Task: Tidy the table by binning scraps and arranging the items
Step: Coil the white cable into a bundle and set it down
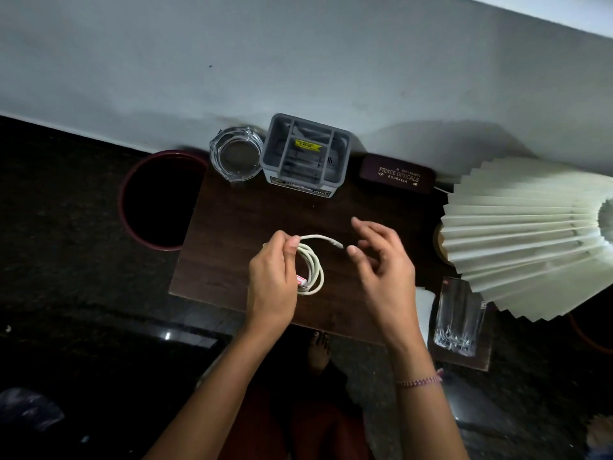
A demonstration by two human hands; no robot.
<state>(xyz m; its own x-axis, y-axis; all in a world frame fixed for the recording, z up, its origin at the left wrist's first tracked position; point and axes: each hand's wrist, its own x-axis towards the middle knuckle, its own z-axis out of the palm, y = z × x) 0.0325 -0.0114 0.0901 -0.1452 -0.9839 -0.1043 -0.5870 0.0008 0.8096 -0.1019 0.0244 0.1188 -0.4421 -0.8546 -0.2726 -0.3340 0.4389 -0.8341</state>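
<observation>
From the head view, the left hand [270, 277] pinches a coiled white cable [311, 267] above the dark surface [232, 234], keeping its loops gathered. The right hand [381, 257] hovers open and empty beside the loose plug end, probably to tuck it in.

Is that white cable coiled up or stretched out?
Mostly coiled. The white cable hangs in loops from the left hand, with one short plug end sticking out toward the open right hand.
</observation>
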